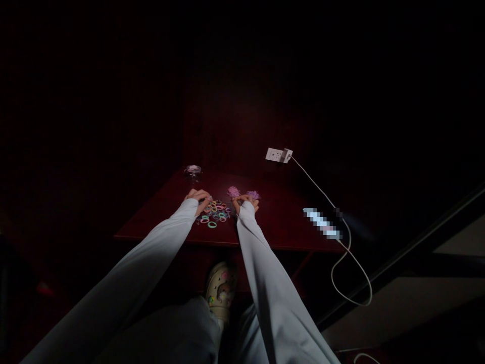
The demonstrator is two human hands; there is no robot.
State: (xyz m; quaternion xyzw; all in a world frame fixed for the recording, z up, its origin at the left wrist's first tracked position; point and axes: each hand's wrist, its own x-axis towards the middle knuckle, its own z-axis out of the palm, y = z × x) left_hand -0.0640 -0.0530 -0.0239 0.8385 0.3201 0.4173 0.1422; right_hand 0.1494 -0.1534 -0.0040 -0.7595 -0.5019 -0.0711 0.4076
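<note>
A loose pile of colourful hair ties (212, 224), in green, pink, yellow and other shades, lies on the dark red table between my hands. At the pile's left edge is my left hand (198, 198), its fingers bent and their tips close to the thumb. On the other side, my right hand (248, 202) has its finger and thumb drawn together beside the pile. Whatever either hand pinches is too small and dim to make out. Just beyond my right hand sit a pink clump (233, 191) and a purple clump (253, 194) of thin strands or small bands.
A clear glass jar (193, 173) with something pink at its top stands at the back left of the table (151, 218). A wall socket (274, 154) holds a charger, whose white cable (318, 185) runs to a bright, blurred-out oblong (322, 223) at the right.
</note>
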